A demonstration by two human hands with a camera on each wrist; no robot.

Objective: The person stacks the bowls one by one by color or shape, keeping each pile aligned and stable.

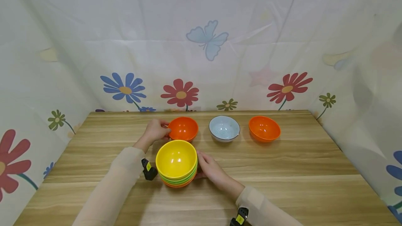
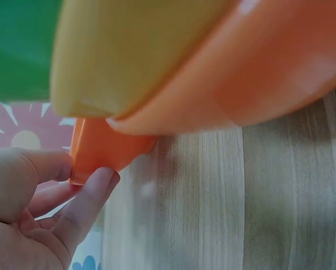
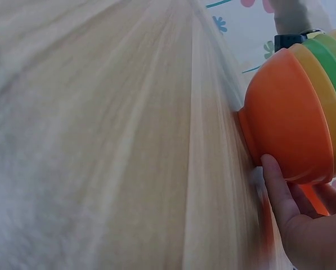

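Observation:
A stack of bowls (image 1: pixel 176 159), yellow on top with green and orange ones below, stands at the front left of the table. My right hand (image 1: pixel 212 171) lies against its right side; in the right wrist view a nearly straight finger (image 3: pixel 277 185) touches the lowest orange bowl (image 3: pixel 289 115) near its foot. Some of this hand's fingers are hidden behind the stack. Just behind the stack is a separate orange bowl (image 1: pixel 183 128). Its left edge is pinched between the thumb and fingers of my left hand (image 1: pixel 155 131), as the left wrist view also shows.
A pale blue bowl with a dark rim (image 1: pixel 224 128) and another orange bowl (image 1: pixel 264 128) stand in a row to the right, near the back of the wooden table (image 1: pixel 301 156). A flower-printed curtain (image 1: pixel 207 90) hangs behind.

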